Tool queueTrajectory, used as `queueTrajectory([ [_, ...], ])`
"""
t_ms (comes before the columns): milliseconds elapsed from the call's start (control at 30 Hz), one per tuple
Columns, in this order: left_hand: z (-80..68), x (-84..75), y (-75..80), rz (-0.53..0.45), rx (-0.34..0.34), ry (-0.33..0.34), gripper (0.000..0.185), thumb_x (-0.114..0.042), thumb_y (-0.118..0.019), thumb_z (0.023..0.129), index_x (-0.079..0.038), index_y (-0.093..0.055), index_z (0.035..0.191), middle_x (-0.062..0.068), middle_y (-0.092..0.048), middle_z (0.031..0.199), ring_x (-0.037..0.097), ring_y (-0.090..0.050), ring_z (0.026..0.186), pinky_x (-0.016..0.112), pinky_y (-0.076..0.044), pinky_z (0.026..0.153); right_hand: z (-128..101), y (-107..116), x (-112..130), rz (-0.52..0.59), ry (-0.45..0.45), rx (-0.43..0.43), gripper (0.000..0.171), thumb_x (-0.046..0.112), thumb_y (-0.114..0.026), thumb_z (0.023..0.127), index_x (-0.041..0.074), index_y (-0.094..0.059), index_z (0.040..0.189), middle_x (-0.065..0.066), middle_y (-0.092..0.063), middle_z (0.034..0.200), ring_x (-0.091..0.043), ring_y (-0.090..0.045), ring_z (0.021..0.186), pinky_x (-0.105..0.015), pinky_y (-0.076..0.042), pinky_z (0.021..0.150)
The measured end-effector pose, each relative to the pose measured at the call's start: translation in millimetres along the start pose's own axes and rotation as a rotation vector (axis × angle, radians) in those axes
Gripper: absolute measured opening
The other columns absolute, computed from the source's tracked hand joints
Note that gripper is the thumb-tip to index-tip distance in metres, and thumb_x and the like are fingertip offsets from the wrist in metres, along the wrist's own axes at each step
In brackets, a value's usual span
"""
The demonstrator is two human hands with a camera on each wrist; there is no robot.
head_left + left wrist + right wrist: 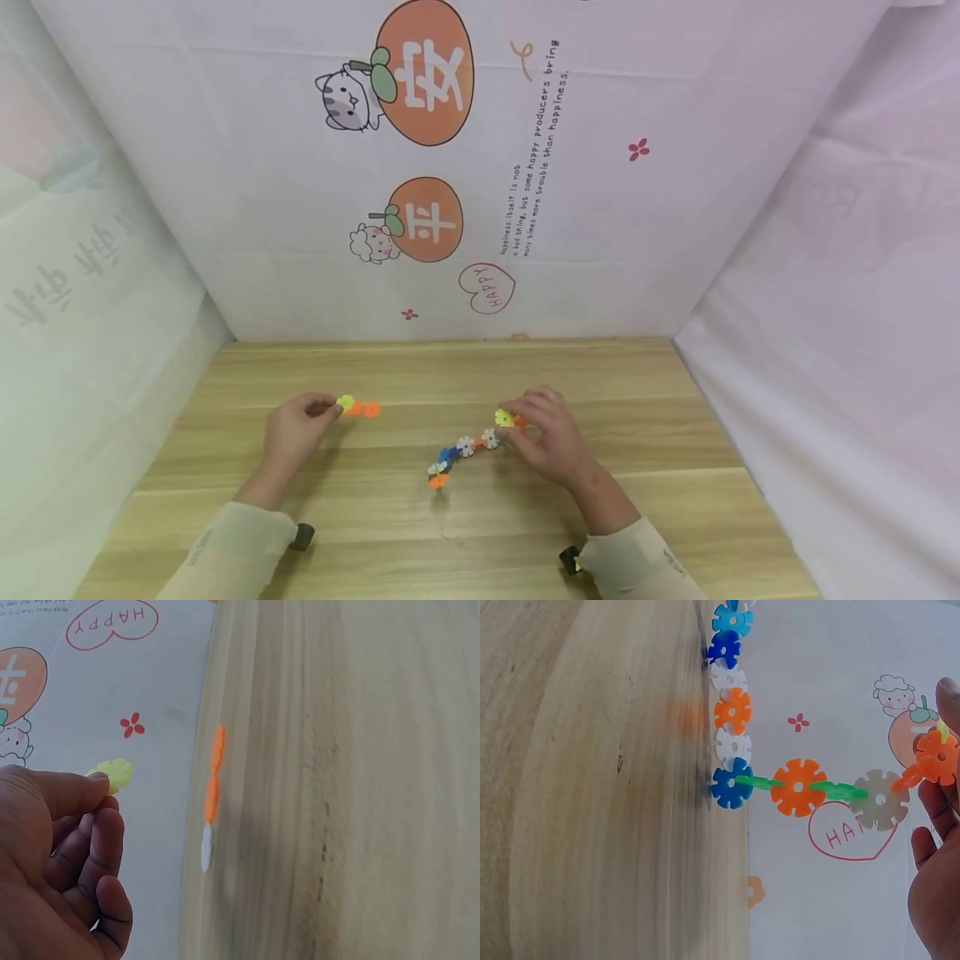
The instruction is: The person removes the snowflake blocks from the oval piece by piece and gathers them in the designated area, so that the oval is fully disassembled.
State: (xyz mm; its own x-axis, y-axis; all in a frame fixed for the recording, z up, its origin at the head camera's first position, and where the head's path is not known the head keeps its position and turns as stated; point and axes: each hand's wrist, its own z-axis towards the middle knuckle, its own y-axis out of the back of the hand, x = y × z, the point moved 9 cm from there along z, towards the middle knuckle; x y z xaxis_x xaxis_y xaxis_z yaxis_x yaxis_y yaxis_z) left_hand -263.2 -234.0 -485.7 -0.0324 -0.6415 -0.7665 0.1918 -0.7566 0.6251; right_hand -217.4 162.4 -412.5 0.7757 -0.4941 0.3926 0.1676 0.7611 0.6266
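Between the thumb and forefinger of my left hand (294,429), a yellow notched plastic disc (116,774) is pinched. In the left wrist view, a short row of two orange discs (213,796) and a white disc (206,849) lies on the table, apart from the yellow one. My right hand (551,437) pinches the yellow disc (504,417) at the end of a long chain of interlocked notched discs. Orange, grey, green, white and blue discs follow, with a blue disc (732,784) at the bend. The chain trails leftward over the table, its far end an orange disc (438,481).
The wood-grain table (360,533) meets a white printed cloth (585,250) at its back edge. Further cloth walls rise on the left (90,275) and right (847,350). Black wrist cameras show at the left cuff (303,537) and right cuff (570,560).
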Motion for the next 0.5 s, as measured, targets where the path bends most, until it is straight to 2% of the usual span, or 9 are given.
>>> queueTrajectory([
  [300,4.3,19.8,7.8,0.033,-0.007,0.032,0.027,-0.029,-0.073,0.098,-0.005,-0.076,0.111,0.013,-0.077,0.103,0.027,-0.073,0.089,0.034,-0.058,0.070,0,-2,0,-0.008,0.003,0.008,0.031,0.026,-0.083,0.090,0.013,-0.076,0.118,0.005,-0.075,0.104,-0.018,-0.056,0.100,-0.044,-0.042,0.092],
  [500,9.7,28.2,15.9,0.075,-0.048,0.031,0.024,-0.025,-0.073,0.096,-0.005,-0.075,0.110,0.015,-0.077,0.102,0.029,-0.073,0.088,0.033,-0.056,0.069,1,-1,-1,-0.017,0.007,0.008,0.030,0.024,-0.083,0.090,0.013,-0.076,0.117,0.006,-0.075,0.103,-0.018,-0.056,0.100,-0.043,-0.042,0.091],
])
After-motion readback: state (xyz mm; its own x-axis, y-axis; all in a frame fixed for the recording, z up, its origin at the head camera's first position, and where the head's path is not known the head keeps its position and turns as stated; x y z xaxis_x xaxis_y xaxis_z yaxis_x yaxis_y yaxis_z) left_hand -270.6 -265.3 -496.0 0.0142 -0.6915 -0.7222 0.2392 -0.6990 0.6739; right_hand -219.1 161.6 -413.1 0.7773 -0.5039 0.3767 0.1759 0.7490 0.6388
